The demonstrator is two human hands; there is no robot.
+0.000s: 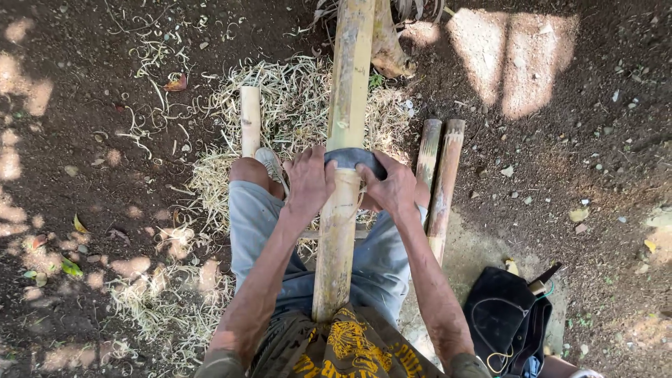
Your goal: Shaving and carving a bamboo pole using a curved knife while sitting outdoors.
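Note:
A long split bamboo pole (344,140) runs from my lap straight away from me, lying between my knees. A dark curved blade or cloth-covered tool (353,157) sits across the pole at mid-length. My left hand (306,180) grips its left end and presses on the pole. My right hand (392,187) grips its right end. Both hands are closed around the tool, thumbs toward the pole.
Pale bamboo shavings (294,105) cover the dirt ahead and to the left. A short bamboo piece (250,119) lies at left, two more pieces (439,175) at right. A black bag (505,318) rests on the ground at lower right.

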